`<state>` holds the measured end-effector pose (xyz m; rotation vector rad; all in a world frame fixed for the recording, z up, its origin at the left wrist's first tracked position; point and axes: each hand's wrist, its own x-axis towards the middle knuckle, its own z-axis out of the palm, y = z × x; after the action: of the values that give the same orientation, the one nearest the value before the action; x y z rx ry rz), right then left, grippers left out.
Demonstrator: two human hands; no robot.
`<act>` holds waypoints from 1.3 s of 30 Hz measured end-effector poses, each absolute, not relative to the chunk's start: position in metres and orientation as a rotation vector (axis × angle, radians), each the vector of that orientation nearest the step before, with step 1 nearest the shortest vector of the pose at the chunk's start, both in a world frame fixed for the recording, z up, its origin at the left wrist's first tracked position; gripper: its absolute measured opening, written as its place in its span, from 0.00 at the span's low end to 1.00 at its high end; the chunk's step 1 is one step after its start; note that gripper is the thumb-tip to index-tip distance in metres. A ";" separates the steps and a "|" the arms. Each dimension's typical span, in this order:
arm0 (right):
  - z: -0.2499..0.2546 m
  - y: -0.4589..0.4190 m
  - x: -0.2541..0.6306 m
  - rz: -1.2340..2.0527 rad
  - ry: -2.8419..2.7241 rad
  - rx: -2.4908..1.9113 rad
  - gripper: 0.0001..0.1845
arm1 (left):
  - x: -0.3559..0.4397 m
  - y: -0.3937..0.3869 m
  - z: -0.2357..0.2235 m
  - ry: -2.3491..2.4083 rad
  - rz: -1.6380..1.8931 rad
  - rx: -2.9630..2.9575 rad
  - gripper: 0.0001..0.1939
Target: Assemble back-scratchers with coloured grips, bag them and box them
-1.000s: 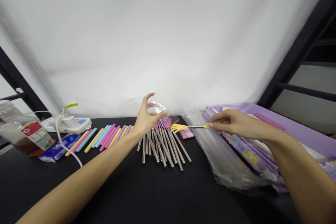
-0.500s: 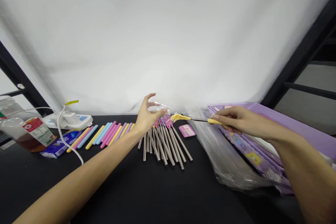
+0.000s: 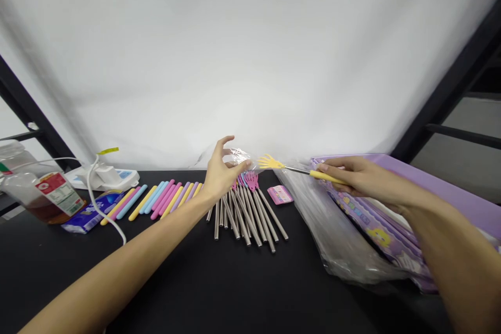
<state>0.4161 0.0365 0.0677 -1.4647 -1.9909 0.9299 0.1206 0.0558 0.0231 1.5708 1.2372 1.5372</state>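
My right hand (image 3: 354,177) is closed on the yellow grip of a small back scratcher (image 3: 291,168), whose yellow hand-shaped head is lifted above the table and points left. My left hand (image 3: 223,172) pinches a clear plastic wrapper (image 3: 239,156) between thumb and forefinger, its other fingers raised, just above a fanned bundle of metal scratcher rods (image 3: 246,214) with pink and purple heads. The yellow head hangs close to the wrapper's right side.
Coloured grip sleeves (image 3: 156,201) lie in a row on the black table (image 3: 219,287). A pink card (image 3: 279,194), crumpled clear bags (image 3: 332,229), purple packaging (image 3: 395,203), a tissue pack (image 3: 86,216), a bottle (image 3: 39,195) and a power strip (image 3: 104,177) surround them.
My right hand has lifted the yellow scratcher off the bundle and raised its head up beside the wrapper. My left hand has stayed nearly in place.
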 end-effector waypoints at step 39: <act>0.059 0.039 0.406 1.204 -1.956 -1.533 0.30 | 0.130 0.054 0.018 1.031 1.611 1.468 0.35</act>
<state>0.4059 0.0389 0.0590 -1.5331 -1.9564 1.2040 0.1303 0.0538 0.0185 1.4680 1.0314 1.6108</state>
